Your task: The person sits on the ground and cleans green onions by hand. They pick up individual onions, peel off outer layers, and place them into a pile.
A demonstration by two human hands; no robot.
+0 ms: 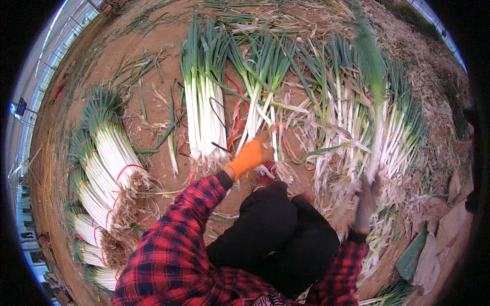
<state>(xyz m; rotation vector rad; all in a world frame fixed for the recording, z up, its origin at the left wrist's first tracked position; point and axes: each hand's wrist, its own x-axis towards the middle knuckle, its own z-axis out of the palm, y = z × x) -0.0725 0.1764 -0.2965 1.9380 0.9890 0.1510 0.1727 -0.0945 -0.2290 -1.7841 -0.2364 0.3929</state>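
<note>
My left hand (248, 156), in an orange glove, is at the lower white ends of a small loose group of Welsh onions (258, 99). Its fingers point away from me, and whether they grip a stalk is hidden. To the right, my blurred right hand (366, 204), in a greyish glove, is shut on the root end of a Welsh onion (376, 114). That stalk extends away from me, smeared by motion, over a heap of untrimmed onions (344, 99). Left of my left hand lies a bigger pile of cleaned onions (206, 114) with a thin dark rod across it.
Several onion bundles (115, 149) tied with red bands lie in a row at the left. Red ties (236, 132) lie between the middle piles. Dry husks (340, 176) and cut leaves cover the soil. My bent knees (264, 218) are between my arms; greenhouse framing (57, 46) edges the view.
</note>
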